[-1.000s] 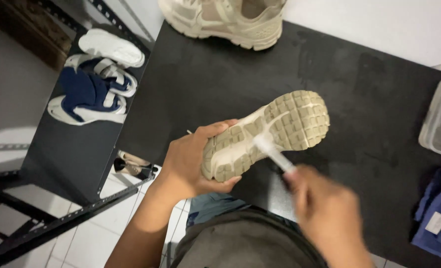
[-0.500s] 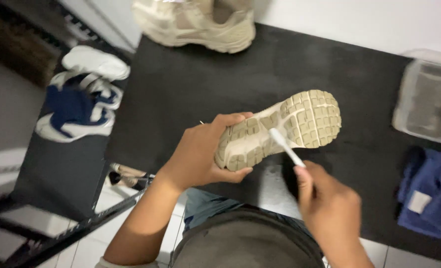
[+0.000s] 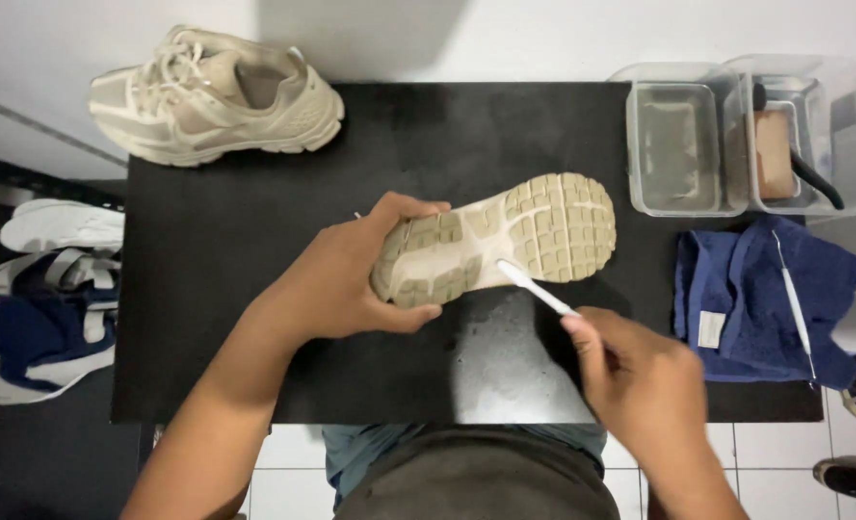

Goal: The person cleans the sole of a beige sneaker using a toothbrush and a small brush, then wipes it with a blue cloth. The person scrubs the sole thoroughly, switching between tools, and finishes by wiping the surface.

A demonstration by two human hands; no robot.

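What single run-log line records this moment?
left hand: holds beige shoe sole-up | right hand: white brush tip on sole | surface: black mat | nearby: blue cloth, second shoe

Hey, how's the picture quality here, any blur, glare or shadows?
Head view: mostly sharp; the right hand is slightly motion-blurred, a pale sheen lies on the black mat below the beige shoe, and a soft shadow darkens the wall behind.

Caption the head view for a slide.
Left hand holds a beige shoe sole-up over a black mat; right hand presses a white brush to the sole.
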